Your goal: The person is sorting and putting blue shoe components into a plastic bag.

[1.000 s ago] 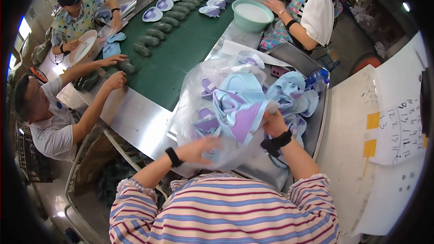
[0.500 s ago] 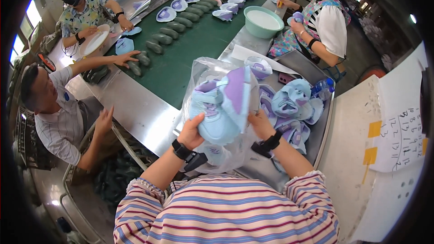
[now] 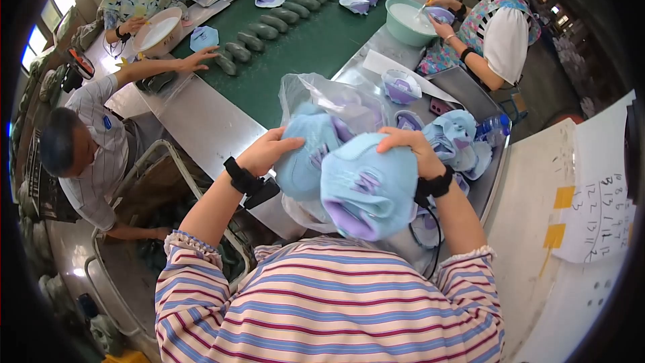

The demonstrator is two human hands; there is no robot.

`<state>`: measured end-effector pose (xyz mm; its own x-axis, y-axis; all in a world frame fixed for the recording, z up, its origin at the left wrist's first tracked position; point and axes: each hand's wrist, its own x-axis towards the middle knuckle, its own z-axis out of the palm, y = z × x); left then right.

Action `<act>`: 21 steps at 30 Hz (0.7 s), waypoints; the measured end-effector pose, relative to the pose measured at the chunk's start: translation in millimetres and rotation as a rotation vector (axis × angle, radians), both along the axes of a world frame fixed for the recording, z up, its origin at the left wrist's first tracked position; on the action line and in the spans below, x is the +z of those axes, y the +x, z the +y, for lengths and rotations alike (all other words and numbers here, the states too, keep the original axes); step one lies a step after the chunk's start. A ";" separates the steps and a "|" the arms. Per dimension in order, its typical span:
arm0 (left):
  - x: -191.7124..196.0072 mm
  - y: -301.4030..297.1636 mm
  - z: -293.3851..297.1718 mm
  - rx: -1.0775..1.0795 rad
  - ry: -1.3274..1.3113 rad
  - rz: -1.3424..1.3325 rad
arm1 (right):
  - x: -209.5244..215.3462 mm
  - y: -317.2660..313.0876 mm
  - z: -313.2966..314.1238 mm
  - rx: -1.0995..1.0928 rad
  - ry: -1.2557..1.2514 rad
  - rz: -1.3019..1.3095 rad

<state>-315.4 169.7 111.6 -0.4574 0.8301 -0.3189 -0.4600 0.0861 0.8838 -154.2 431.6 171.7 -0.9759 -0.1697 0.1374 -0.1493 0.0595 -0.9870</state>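
Observation:
My left hand is closed on a light blue shoe upper with purple lacing parts. Its thumb and fingers pinch the upper's edge. In my right hand is a second light blue shoe upper, nearer to me, its purple lining showing at the lower opening. This second upper overlaps part of the first. Behind and beneath both lies a clear plastic bag with more purple and blue pieces inside.
At the right, a metal tray holds several uppers and a water bottle. Dark shoe lasts line the green conveyor belt. A co-worker's hand reaches over the belt from the left. Another person brushes beside a green basin.
The uppers held together before are now apart, one in each hand. The right one has swung toward me. At left, the co-worker's hand has left the lasts, and their other hand has dropped into the cart.

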 end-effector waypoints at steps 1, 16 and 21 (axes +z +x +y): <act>3.3 2.4 5.1 -0.030 0.005 0.019 | -7.6 -6.7 -0.5 0.033 -0.039 0.045; 18.8 17.4 -43.3 0.076 0.027 0.093 | -20.1 31.7 16.4 0.289 -0.825 -0.475; 22.8 4.0 -62.3 0.076 -0.105 0.352 | 14.6 23.2 5.4 -0.062 -0.104 -0.229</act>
